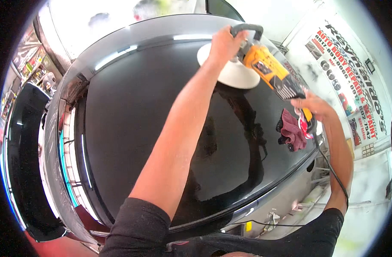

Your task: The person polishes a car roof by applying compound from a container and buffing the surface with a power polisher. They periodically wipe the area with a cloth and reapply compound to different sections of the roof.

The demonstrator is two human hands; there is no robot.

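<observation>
A yellow and black power polisher [264,66] is held over a glossy black car roof [136,107]. Its round white pad [238,76] lies against the far right part of the roof, as far as I can see. My left hand [226,45] is closed around the black loop handle near the pad. At the rear of the machine, my right hand [313,105] wraps the grip. Below that hand, a maroon cloth [293,130] lies crumpled on the roof, with a red and white item [305,126] beside it. The roof mirrors the polisher and arms.
A black cord [333,171] runs from the polisher along my right forearm. Plastic sheeting [54,162] covers the car's left side. Another black panel [29,162] stands farther left, near cluttered shelves [33,68]. A printed banner [345,81] hangs on the right wall.
</observation>
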